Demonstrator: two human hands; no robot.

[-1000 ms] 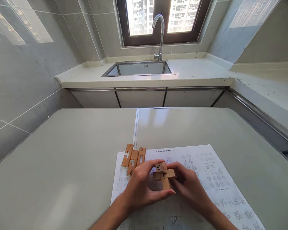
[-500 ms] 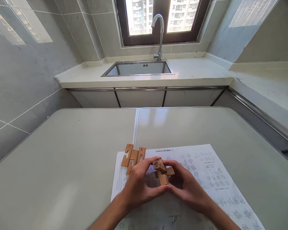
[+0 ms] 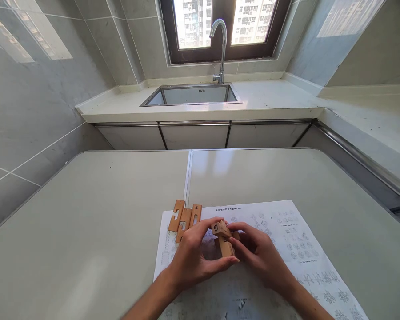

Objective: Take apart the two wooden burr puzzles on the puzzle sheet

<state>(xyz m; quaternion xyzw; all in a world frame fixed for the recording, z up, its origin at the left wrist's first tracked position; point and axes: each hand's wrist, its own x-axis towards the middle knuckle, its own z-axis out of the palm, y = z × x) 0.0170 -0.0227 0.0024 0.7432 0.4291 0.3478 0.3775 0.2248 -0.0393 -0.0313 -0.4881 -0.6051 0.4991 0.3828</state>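
Observation:
Several notched wooden puzzle pieces, joined crosswise into a small assembly (image 3: pixel 226 247), are held above the printed sheet (image 3: pixel 280 231). My left hand (image 3: pixel 196 251) grips the assembly from the left, index finger at the top block and thumb under the lower block. From the right, my right hand (image 3: pixel 258 253) pinches the crosspiece that sticks out on that side, its thumb and index finger closed on it. A dark mark shows on the top block's end. Three flat pieces lie beyond my left hand: the piece marked 1 (image 3: pixel 179 209), a middle notched piece (image 3: pixel 184 222) and the piece marked 2 (image 3: pixel 196 212).
The sheet bears small line diagrams and lies on a pale table (image 3: pixel 86 213) with a seam (image 3: pixel 188 175) down its middle. Past the table's far edge stands a counter (image 3: pixel 270 95) with a sink (image 3: pixel 193 94) and a faucet (image 3: pixel 222 49). Tiled walls flank both sides.
My right thumb has moved up from the lower block to the right-hand crosspiece, which my fingers now mostly cover. My left hand has stayed around the assembly.

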